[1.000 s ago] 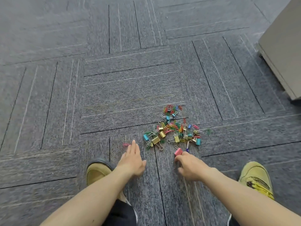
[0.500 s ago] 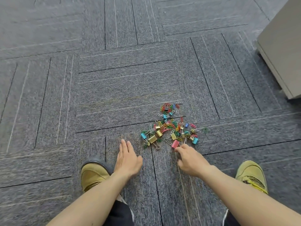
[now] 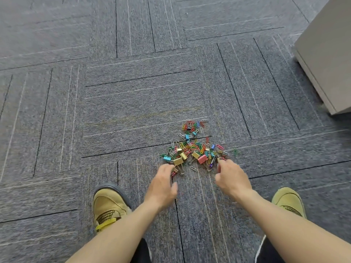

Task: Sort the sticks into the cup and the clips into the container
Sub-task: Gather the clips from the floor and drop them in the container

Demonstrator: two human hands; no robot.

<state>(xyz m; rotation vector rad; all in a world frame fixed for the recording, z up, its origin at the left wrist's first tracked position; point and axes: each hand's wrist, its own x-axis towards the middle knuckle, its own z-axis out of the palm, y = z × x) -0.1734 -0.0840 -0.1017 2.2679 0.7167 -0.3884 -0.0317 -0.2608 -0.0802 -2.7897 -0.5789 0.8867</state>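
Note:
A pile of colourful paper clips and binder clips (image 3: 193, 147) lies on the grey carpet in front of me. A pink binder clip (image 3: 202, 158) and a gold binder clip (image 3: 178, 161) sit at its near edge. My left hand (image 3: 163, 185) rests at the pile's near left edge, fingers curled down, with a red paper clip (image 3: 173, 174) by its fingertips. My right hand (image 3: 232, 177) touches the pile's near right edge with bent fingertips. Neither hand visibly holds anything. No sticks, cup or container are in view.
My two tan shoes (image 3: 107, 207) (image 3: 288, 201) stand on the carpet on either side of my arms. A beige cabinet (image 3: 328, 54) stands at the far right.
My right hand pushed the pink binder clip forward into the pile and let it go. My left hand slid right and forward to the pile's left edge, bringing a red paper clip along.

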